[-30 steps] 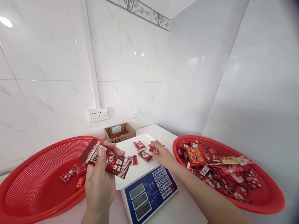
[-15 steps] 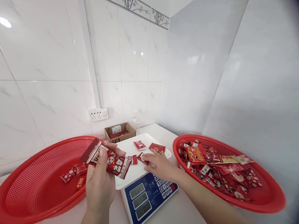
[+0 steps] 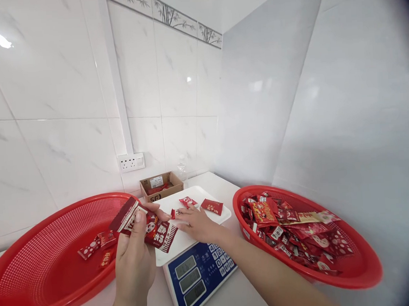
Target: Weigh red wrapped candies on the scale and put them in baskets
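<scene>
My left hand (image 3: 135, 263) is closed round a bunch of red snack packets (image 3: 142, 223), held over the gap between the left basket and the scale. My right hand (image 3: 197, 223) lies on the white tray of the scale (image 3: 225, 212), fingers pressed down on a small red packet (image 3: 175, 213). Two more red packets (image 3: 212, 206) lie loose on the tray just beyond that hand. The blue electronic scale (image 3: 198, 274) with its keypad and displays sits under my right wrist.
A big red mesh basket (image 3: 43, 292) on the left holds a few packets (image 3: 96, 242). A second red basket (image 3: 336, 274) on the right is heaped with several packets. A small cardboard box (image 3: 160, 185) stands by the tiled wall under a socket (image 3: 131, 161).
My right hand slid left across the tray, from the packets at its right side to a packet near my left hand. The left hand kept its bunch. The view tilted slightly.
</scene>
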The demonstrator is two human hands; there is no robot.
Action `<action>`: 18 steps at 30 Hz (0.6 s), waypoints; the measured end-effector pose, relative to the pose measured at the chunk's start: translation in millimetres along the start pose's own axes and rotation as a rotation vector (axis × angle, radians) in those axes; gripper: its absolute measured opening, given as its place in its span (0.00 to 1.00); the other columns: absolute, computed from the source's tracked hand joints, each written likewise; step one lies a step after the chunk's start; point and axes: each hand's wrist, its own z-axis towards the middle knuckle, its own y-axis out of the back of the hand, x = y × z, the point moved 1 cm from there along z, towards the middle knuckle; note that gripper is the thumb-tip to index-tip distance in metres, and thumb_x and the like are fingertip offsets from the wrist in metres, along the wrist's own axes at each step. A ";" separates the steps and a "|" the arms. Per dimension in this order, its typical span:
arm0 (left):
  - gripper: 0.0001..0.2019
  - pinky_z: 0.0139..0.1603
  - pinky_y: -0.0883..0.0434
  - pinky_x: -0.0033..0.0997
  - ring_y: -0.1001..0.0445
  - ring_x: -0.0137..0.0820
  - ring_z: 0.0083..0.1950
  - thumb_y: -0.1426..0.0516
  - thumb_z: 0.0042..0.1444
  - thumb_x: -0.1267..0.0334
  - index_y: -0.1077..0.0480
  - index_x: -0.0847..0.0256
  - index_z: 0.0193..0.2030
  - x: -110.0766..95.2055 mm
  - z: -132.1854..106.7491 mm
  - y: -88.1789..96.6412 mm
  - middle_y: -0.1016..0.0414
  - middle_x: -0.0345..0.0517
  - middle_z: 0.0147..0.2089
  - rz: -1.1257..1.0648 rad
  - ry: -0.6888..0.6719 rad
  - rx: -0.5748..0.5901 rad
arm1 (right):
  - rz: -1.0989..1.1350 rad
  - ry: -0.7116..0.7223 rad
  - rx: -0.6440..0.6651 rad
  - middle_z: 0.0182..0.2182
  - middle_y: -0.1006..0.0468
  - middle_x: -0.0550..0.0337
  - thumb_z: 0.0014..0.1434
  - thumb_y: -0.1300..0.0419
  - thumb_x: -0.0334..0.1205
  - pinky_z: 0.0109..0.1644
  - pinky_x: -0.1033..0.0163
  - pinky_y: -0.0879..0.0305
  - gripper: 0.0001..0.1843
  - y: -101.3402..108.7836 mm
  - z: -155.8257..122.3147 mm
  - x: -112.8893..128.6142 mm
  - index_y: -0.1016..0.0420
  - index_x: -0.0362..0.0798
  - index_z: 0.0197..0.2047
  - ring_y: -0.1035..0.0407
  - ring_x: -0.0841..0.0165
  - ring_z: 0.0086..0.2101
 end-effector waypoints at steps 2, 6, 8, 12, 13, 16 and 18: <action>0.17 0.40 0.25 0.24 0.25 0.29 0.34 0.35 0.50 0.48 0.26 0.60 0.37 -1.1 -0.2 -0.3 0.23 0.42 0.28 -0.005 0.012 -0.005 | -0.003 -0.066 -0.060 0.70 0.45 0.60 0.68 0.52 0.53 0.68 0.35 0.63 0.25 5.7 -0.4 -11.7 0.34 0.59 0.64 0.62 0.52 0.69; 0.16 0.40 0.26 0.23 0.26 0.29 0.34 0.36 0.52 0.48 0.26 0.59 0.36 -1.1 -0.4 -1.7 0.24 0.42 0.27 -0.007 0.014 0.009 | -0.050 -0.303 -0.169 0.71 0.50 0.47 0.68 0.53 0.53 0.66 0.31 0.65 0.29 19.3 -8.6 -41.2 0.39 0.50 0.68 0.64 0.45 0.69; 0.14 0.40 0.26 0.23 0.26 0.29 0.34 0.38 0.55 0.49 0.26 0.59 0.36 0.1 -0.6 -1.7 0.24 0.42 0.28 -0.005 0.015 0.026 | -0.070 -0.392 -0.167 0.70 0.48 0.41 0.68 0.53 0.52 0.65 0.30 0.63 0.30 21.2 -12.7 -52.9 0.40 0.46 0.68 0.61 0.43 0.68; 0.13 0.39 0.27 0.23 0.26 0.29 0.35 0.40 0.58 0.50 0.26 0.59 0.37 1.2 -1.5 -1.0 0.24 0.42 0.28 0.003 0.017 0.039 | -0.082 -0.360 -0.110 0.70 0.48 0.42 0.66 0.49 0.53 0.69 0.41 0.61 0.32 13.7 -16.0 -56.4 0.39 0.43 0.67 0.62 0.47 0.69; 0.13 0.40 0.27 0.23 0.26 0.29 0.35 0.39 0.58 0.51 0.26 0.59 0.38 0.7 -1.7 -1.1 0.24 0.42 0.28 0.006 0.016 0.038 | -0.079 -0.332 -0.099 0.70 0.48 0.44 0.66 0.49 0.53 0.70 0.44 0.60 0.32 11.3 -15.7 -53.7 0.38 0.44 0.67 0.62 0.49 0.69; 0.14 0.41 0.27 0.24 0.26 0.29 0.35 0.38 0.56 0.50 0.25 0.60 0.36 -1.9 -2.2 -2.0 0.23 0.42 0.28 0.005 0.006 0.035 | -0.060 -0.295 -0.086 0.71 0.50 0.46 0.66 0.50 0.55 0.69 0.43 0.60 0.33 7.7 -13.2 -43.1 0.41 0.48 0.68 0.64 0.50 0.70; 0.15 0.39 0.27 0.24 0.26 0.29 0.34 0.37 0.54 0.49 0.25 0.60 0.35 -3.4 -2.1 -2.1 0.24 0.42 0.28 -0.001 -0.005 0.021 | -0.049 -0.292 -0.089 0.72 0.57 0.45 0.65 0.49 0.56 0.68 0.37 0.64 0.36 8.4 -9.9 -36.8 0.48 0.49 0.71 0.69 0.49 0.70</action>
